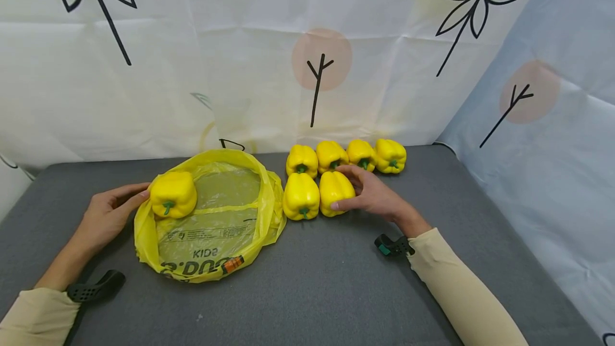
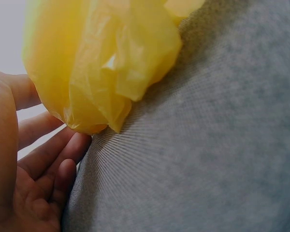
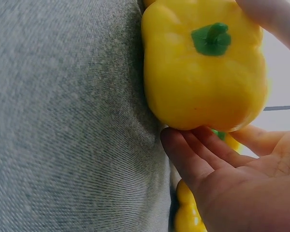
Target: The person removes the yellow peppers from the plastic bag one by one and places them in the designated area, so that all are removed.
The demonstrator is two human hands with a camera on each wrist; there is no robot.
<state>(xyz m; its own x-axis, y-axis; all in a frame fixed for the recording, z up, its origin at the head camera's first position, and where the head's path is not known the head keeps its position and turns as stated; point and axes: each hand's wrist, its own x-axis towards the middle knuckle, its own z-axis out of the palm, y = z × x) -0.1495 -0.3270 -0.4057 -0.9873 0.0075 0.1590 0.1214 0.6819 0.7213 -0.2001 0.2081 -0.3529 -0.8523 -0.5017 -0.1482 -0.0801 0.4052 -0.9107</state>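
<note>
A yellow plastic bag (image 1: pixel 269 212) lies spread with its mouth up and its rim rolled out, dark print showing inside. One yellow bell pepper (image 1: pixel 174 195) sits within it by the left rim. There my left hand (image 1: pixel 111 212) holds the bag's edge, fingertips partly hidden behind the plastic (image 2: pixel 104 72). To the right, my right hand (image 1: pixel 372 194) grips another yellow bell pepper (image 1: pixel 335 194), thumb on the near side and fingers round the far side. Its green stem faces the right wrist camera, and this pepper (image 3: pixel 203 82) is close against the grey cloth.
Beside the gripped pepper stands another pepper (image 1: pixel 301 196), between it and the bag. Several more peppers, such as the rightmost one (image 1: pixel 390 156), form a row behind, near the patterned backdrop (image 1: pixel 250 68). Grey cloth (image 1: pixel 307 292) covers the table.
</note>
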